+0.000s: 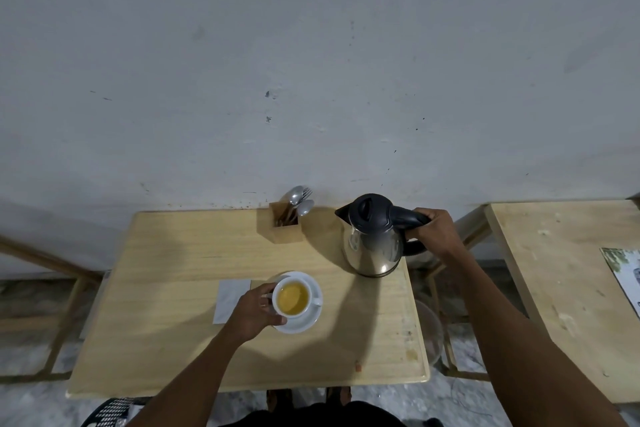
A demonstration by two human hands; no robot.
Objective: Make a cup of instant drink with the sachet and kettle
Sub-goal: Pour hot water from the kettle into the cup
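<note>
A white cup (293, 298) full of yellow-orange drink stands on a white saucer (304, 322) near the middle of the wooden table (166, 340). My left hand (252, 310) wraps the cup's left side. A steel kettle (375, 243) with a black lid stands upright at the table's back right, spout pointing left. My right hand (434, 230) grips its black handle. A white paper square (230, 298), perhaps the sachet or a napkin, lies flat just left of the saucer, partly under my left hand.
A wooden holder (285, 227) with spoons and a fork stands at the back edge by the wall, left of the kettle. A second wooden table (571, 288) is at the right, with printed paper (627, 274) on it. A black basket (110, 409) sits at the lower left.
</note>
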